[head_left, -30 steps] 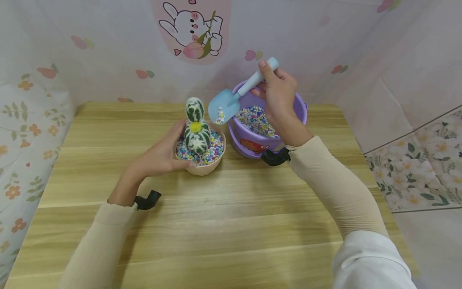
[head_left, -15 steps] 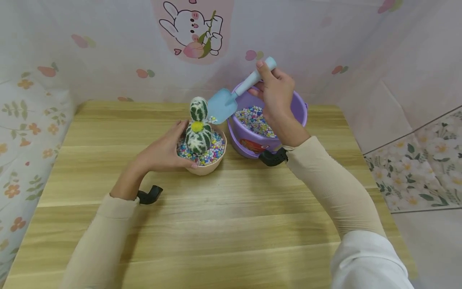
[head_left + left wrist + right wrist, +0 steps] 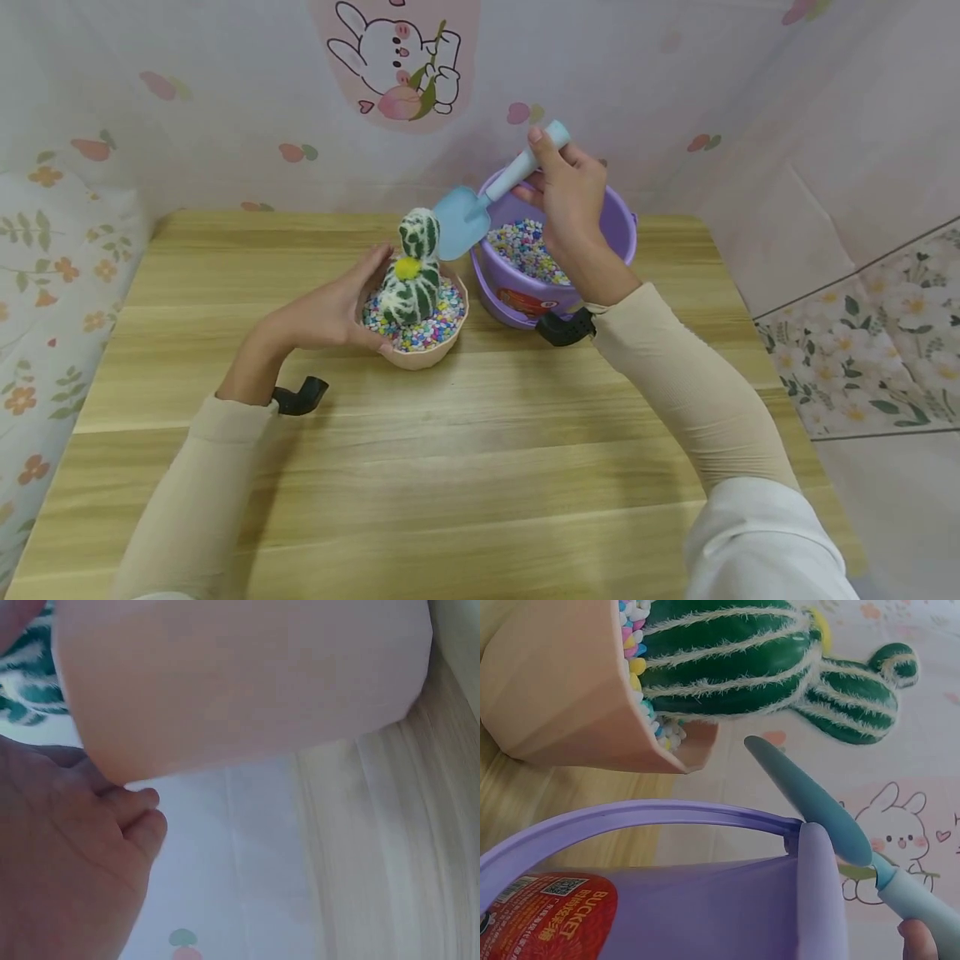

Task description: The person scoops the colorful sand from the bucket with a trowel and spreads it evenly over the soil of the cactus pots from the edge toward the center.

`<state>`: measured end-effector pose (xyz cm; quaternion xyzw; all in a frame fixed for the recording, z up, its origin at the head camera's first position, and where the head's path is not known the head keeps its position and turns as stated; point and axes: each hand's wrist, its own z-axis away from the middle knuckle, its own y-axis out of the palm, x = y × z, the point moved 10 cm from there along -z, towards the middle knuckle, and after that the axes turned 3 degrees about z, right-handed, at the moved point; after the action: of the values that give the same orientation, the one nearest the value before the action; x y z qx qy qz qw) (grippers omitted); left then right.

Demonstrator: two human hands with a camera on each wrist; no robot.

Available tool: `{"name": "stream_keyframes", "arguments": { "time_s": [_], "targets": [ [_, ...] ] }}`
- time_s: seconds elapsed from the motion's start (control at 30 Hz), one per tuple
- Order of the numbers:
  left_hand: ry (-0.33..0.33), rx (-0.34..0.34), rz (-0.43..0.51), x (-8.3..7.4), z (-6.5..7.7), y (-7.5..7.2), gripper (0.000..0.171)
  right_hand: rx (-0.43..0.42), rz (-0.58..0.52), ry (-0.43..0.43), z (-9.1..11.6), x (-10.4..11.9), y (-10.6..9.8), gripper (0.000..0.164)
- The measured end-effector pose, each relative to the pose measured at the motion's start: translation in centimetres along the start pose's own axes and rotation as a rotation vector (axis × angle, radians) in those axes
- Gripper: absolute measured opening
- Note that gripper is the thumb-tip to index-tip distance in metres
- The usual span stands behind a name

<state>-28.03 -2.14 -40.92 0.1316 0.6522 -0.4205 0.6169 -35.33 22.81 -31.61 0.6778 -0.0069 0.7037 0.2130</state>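
My right hand (image 3: 576,196) grips the pale blue handle of a small toy shovel (image 3: 462,221). Its blade, bare of pebbles, hangs between the pot and the bucket, beside the cactus top. With thumb and fingers spread around the left side of a peach faceted flower pot (image 3: 422,358), my left hand (image 3: 330,308) holds it by the rim. Colourful pebbles (image 3: 450,307) fill the pot around a green toy cactus (image 3: 411,292) with white fuzzy stripes and a yellow flower. The left wrist view has the pot wall (image 3: 247,682) with curled fingers at its rim.
A purple bucket (image 3: 495,279) stands just right of the pot, holding more mixed pebbles (image 3: 528,250). Its handle (image 3: 630,813) hangs down on the side toward the pot. Behind the wooden table (image 3: 450,467) rises a wall covering (image 3: 247,100) with a rabbit print.
The white and yellow pebbles on the shovel blade have slid off beside the cactus. Slightly leftward went the shovel. The cactus top leans further right, and my left hand stays at the pot.
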Motion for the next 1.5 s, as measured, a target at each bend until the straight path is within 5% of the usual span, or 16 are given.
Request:
{"name": "stream_keyframes", "arguments": {
  "time_s": [0.23, 0.43, 1.0, 1.5],
  "targets": [
    [0.0, -0.152, -0.221, -0.9, 0.6, 0.3, 0.123, 0.001, -0.001, 0.004, 0.1, 0.0, 0.1, 0.024],
    [-0.012, -0.249, -0.183, -1.1, 0.3, 0.2, 0.121, 0.009, -0.005, 0.003, 0.1, 0.1, 0.2, 0.024],
    [-0.026, -0.061, -0.215, -0.9, -1.2, -0.5, 0.132, 0.026, 0.027, -0.043, 0.5, 0.9, 0.1, 0.024],
    [-0.037, -0.06, -0.195, -0.6, -0.7, -1.4, 0.123, -0.014, -0.029, -0.053, -0.2, 1.5, -1.1, 0.025]
  ]
}}
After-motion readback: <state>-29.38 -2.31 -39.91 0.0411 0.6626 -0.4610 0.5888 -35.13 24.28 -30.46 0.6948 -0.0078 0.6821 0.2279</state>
